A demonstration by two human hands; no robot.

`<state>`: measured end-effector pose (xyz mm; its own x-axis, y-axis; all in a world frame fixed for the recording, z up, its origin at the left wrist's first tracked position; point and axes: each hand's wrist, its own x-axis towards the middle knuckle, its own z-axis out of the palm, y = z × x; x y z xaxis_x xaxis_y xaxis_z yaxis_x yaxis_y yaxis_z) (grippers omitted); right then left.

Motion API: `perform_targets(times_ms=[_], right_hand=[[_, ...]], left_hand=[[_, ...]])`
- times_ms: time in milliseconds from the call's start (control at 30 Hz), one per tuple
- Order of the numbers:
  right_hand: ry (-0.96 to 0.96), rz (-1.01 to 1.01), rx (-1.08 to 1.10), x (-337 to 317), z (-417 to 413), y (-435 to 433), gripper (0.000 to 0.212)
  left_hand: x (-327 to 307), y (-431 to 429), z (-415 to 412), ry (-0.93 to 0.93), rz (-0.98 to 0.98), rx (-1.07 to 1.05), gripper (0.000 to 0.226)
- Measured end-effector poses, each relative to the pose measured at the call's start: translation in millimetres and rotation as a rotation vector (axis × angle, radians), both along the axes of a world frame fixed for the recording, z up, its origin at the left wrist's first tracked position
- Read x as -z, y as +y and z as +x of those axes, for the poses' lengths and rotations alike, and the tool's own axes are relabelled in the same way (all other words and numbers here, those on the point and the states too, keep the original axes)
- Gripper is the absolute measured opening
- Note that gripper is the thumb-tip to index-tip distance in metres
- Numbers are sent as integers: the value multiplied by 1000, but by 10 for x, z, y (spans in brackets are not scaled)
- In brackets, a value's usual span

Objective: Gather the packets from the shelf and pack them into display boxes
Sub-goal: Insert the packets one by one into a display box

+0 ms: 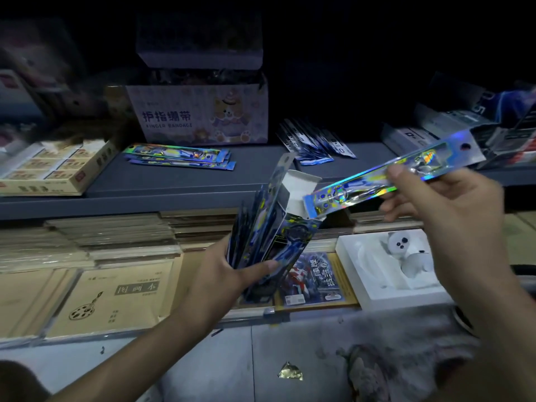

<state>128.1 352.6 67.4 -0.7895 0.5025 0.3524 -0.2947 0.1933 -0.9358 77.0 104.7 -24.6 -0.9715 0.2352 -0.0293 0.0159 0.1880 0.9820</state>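
My left hand (232,271) grips a tall blue display box (278,233) with its white top flap open, together with several packets fanned out beside it. My right hand (435,204) pinches one long holographic packet (385,177) by its middle, tilted, with its lower end at the box's open mouth. Several more holographic packets (179,156) lie flat on the grey shelf (174,181). Another pile of dark blue packets (313,143) lies further right on the same shelf.
A purple finger-bandage box (200,111) stands at the shelf's back. A cream carton (46,166) is at the left, grey boxes (435,126) at the right. Below lie brown sketchbooks (116,297), a hero card pack (316,277) and a white toy tray (391,268).
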Motion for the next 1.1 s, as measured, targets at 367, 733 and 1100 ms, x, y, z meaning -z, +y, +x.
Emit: perform_targets(times_ms=[367, 733, 1100], right_hand=[[-151, 225, -73, 198, -36, -227, 33], [-59, 498, -101, 213, -19, -267, 38], [-85, 398, -211, 281, -97, -335, 21]], left_hand=[[27, 71, 74, 50, -21, 56, 35], [17, 62, 69, -169, 64, 206, 34], [62, 65, 66, -230, -17, 340, 41]])
